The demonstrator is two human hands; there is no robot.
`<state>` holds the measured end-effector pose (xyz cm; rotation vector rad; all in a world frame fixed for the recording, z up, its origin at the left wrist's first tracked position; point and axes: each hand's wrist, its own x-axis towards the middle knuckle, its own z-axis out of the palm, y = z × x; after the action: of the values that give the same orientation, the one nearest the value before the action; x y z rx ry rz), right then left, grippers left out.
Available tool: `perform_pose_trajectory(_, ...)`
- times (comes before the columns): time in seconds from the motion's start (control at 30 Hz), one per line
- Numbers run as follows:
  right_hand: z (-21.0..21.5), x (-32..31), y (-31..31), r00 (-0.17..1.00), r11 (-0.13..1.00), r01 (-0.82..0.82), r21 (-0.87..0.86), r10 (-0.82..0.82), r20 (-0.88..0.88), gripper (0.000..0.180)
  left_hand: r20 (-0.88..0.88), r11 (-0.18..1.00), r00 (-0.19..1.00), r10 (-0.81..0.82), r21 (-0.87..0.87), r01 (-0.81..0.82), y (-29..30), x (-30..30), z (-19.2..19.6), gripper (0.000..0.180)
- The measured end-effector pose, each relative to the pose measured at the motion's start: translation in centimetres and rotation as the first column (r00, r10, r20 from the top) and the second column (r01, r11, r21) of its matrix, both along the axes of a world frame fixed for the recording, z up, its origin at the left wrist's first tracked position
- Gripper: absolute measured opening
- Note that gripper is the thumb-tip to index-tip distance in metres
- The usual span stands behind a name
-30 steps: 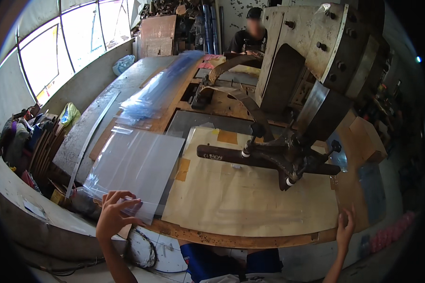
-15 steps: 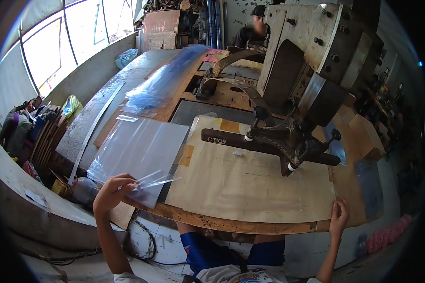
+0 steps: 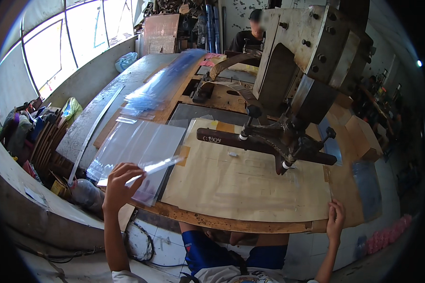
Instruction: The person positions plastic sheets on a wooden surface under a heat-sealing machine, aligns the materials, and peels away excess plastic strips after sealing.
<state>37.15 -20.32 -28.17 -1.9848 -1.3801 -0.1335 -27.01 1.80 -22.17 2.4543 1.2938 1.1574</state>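
My left hand (image 3: 123, 184) is closed in a pinch around several narrow clear plastic strips (image 3: 163, 163). Their free ends point right, over a stack of clear plastic sheets (image 3: 139, 146) on the left part of the table. At the near right corner of a tan board (image 3: 241, 193), my right hand (image 3: 335, 218) grips the edge with bent fingers; its thumb is mostly hidden. A dark metal bar (image 3: 269, 145) under the press head (image 3: 293, 134) hangs over the far part of the board. A small whitish piece (image 3: 233, 154) lies on the board near the bar.
Behind the sheets lies a long pile of bluish clear film (image 3: 160, 87), with a metal strip (image 3: 97, 132) left of it. An open cardboard box (image 3: 363, 137) and blue film (image 3: 365, 187) are on the right. Another person (image 3: 248, 37) is behind the press.
My left hand has moved slightly right and up with the strips, which now lie closer together. My right hand stays at the board's corner. The person behind has lowered their head.
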Motion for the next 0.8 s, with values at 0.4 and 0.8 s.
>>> perform_pose_trajectory(0.4,0.7,2.3,1.2,0.998,0.998,-0.067,-0.003,0.067,0.015,0.026,-0.414,0.969,0.909,-0.042,0.206,0.139,2.7,12.3,-1.9,0.017)
perform_pose_trajectory(0.8,1.3,1.2,0.8,0.997,0.998,-0.062,-0.017,0.063,0.042,0.025,-0.738,0.89,0.674,-0.01,0.301,0.342,1.1,19.1,-2.3,0.02)
